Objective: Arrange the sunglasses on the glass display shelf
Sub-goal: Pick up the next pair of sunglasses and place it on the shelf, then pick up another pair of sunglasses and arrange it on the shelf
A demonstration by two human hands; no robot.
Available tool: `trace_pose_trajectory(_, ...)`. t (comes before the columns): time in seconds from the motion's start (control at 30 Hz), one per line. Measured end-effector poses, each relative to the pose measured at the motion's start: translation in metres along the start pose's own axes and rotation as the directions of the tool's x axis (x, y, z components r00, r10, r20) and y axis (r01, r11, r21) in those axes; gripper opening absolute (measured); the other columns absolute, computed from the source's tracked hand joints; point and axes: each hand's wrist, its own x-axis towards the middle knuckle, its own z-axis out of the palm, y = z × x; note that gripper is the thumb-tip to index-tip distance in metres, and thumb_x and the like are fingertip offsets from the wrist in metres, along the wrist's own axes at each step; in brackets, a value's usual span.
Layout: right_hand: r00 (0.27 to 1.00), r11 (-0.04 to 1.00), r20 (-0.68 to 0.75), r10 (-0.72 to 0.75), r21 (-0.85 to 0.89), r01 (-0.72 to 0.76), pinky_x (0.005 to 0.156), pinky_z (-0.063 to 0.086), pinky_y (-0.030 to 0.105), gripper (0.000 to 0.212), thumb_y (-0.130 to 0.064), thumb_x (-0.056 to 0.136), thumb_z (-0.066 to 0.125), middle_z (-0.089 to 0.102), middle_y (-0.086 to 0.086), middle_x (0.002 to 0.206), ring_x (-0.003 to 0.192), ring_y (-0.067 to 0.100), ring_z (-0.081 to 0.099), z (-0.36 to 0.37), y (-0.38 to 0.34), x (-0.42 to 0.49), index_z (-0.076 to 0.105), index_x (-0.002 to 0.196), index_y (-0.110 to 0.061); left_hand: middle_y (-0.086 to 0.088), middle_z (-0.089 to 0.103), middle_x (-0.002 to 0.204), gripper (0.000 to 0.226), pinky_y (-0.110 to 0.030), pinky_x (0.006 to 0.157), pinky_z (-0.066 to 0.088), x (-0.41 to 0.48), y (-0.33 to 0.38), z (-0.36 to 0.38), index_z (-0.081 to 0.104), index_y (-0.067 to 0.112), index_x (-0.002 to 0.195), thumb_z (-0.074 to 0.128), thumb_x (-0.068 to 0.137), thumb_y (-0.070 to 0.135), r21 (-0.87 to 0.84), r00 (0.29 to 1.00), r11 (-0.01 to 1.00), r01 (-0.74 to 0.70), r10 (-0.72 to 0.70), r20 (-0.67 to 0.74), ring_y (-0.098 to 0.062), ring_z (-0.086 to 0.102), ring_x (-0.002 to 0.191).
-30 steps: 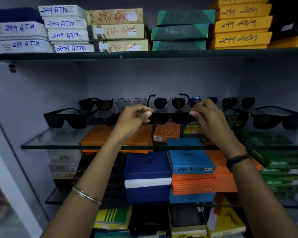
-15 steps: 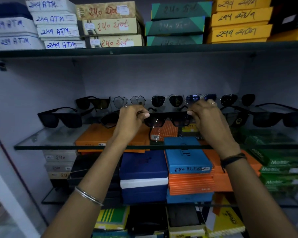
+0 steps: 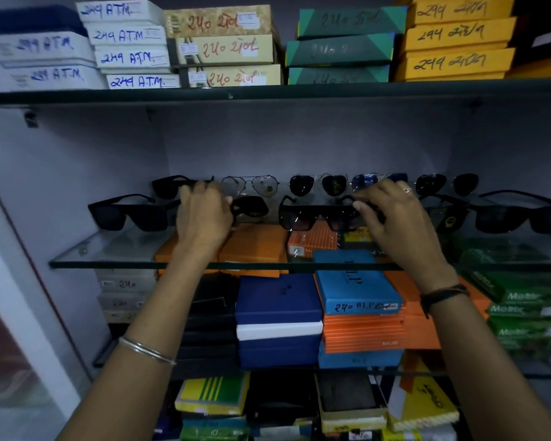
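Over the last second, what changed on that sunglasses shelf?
The square black sunglasses, held up by both hands, came down onto the glass shelf. The left hand let go and shifted left; the right hand stays at their right end. The other pairs stayed put.

- Left hand [image 3: 202, 214]: bare forearm, thin silver bangle [image 3: 147, 350] at the wrist.
- Right hand [image 3: 395, 218]: ring [image 3: 407, 190] on one finger, dark braided band [image 3: 444, 294] around the wrist, no sleeve.
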Motion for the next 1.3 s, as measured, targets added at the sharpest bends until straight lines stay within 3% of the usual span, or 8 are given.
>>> trace_pose_trajectory(0.13,1.000,0.996,-0.016,0.003,0.085,-0.002,0.075,0.040,0.028,0.017,-0.018,0.091,0.054,0.062,0.010,0.096,0.092,0.019,0.049,0.003,-0.014,-0.002,0.063,0.102,-0.007,-0.022,0.050,0.125,0.042,-0.050,0.100,0.038,0.014,-0.021,-0.006,0.055,0.006,0.117,0.058,0.086,0.035,0.087,0.939,0.992,0.097,-0.120,0.323,-0.036,0.024,0.130)
trace_pose_trajectory(0.2,0.999,0.990,-0.034,-0.008,0.142,0.013,0.074,0.041,0.027,0.016,-0.018,0.091,0.054,0.062,0.008,0.094,0.090,0.018,0.050,0.007,-0.026,-0.004,0.064,0.100,-0.008,-0.020,0.054,0.121,0.037,-0.049,0.099,0.040,0.013,-0.025,-0.006,0.060,0.008,0.112,0.061,0.085,0.033,0.065,0.932,0.994,0.093,-0.110,0.346,-0.035,0.026,0.130)
trace_pose_trajectory(0.47,0.999,0.936,-0.029,-0.045,0.347,0.052,0.072,0.041,0.014,0.016,-0.021,0.092,0.054,0.060,0.002,0.095,0.084,0.007,0.052,0.027,-0.086,-0.001,0.063,0.101,-0.010,-0.010,0.066,0.101,0.013,-0.031,0.071,0.042,-0.010,-0.044,-0.021,0.063,0.014,0.094,0.062,0.084,0.005,-0.213,0.996,0.973,-0.088,0.082,-0.037,-0.021,0.059,0.089)
trace_pose_trajectory(0.73,0.984,0.866,0.112,0.137,0.469,-0.174,0.078,0.046,0.016,0.038,-0.037,0.092,0.051,0.058,-0.002,0.114,0.101,0.008,0.055,0.039,-0.121,0.011,0.052,0.122,-0.015,-0.014,0.060,0.112,0.017,-0.023,0.085,0.054,-0.051,-0.066,-0.033,0.063,0.001,0.094,0.050,0.087,-0.008,-0.297,0.829,0.782,-0.549,0.463,-0.314,-0.008,0.058,0.096)
trace_pose_trajectory(0.9,0.993,0.946,0.103,-0.058,0.324,0.022,0.076,0.043,0.024,0.021,-0.020,0.088,0.060,0.060,0.002,0.097,0.089,0.010,0.052,0.040,-0.122,0.008,0.064,0.105,-0.009,-0.003,0.059,0.113,0.027,-0.014,0.099,0.038,-0.056,-0.071,-0.034,0.057,0.008,0.108,0.057,0.084,-0.003,-0.309,0.852,0.802,-0.512,0.425,-0.307,-0.011,0.048,0.111)
trace_pose_trajectory(1.0,0.998,0.963,0.049,-0.034,0.269,0.019,0.078,0.049,0.034,0.020,-0.020,0.089,0.058,0.060,0.010,0.098,0.092,0.021,0.055,0.041,-0.121,0.004,0.063,0.103,-0.007,0.007,0.054,0.112,0.043,-0.004,0.090,0.032,-0.059,-0.066,-0.038,0.050,0.017,0.123,0.058,0.081,0.012,-0.441,0.918,0.807,-0.394,0.368,-0.148,-0.007,0.043,0.110)
trace_pose_trajectory(1.1,1.000,0.972,0.004,-0.023,0.236,0.022,0.078,0.051,0.041,0.020,-0.021,0.090,0.056,0.058,0.011,0.100,0.094,0.024,0.054,0.040,-0.122,-0.001,0.062,0.102,-0.007,0.002,0.059,0.104,0.026,-0.009,0.085,0.034,-0.057,-0.060,-0.042,0.062,0.014,0.111,0.057,0.087,0.021,-0.379,0.904,0.821,-0.426,0.399,-0.153,-0.011,0.048,0.102)
trace_pose_trajectory(1.3,0.995,0.929,-0.045,0.091,0.363,-0.069,0.075,0.048,0.019,0.046,-0.022,0.082,0.066,0.050,0.006,0.104,0.088,0.010,0.049,0.035,-0.128,-0.008,0.049,0.124,-0.011,0.006,0.055,0.085,0.017,-0.030,0.078,0.048,-0.055,-0.051,-0.048,0.070,0.011,0.099,0.063,0.084,0.010,-0.303,0.929,0.884,-0.355,0.298,-0.220,-0.012,0.054,0.082)
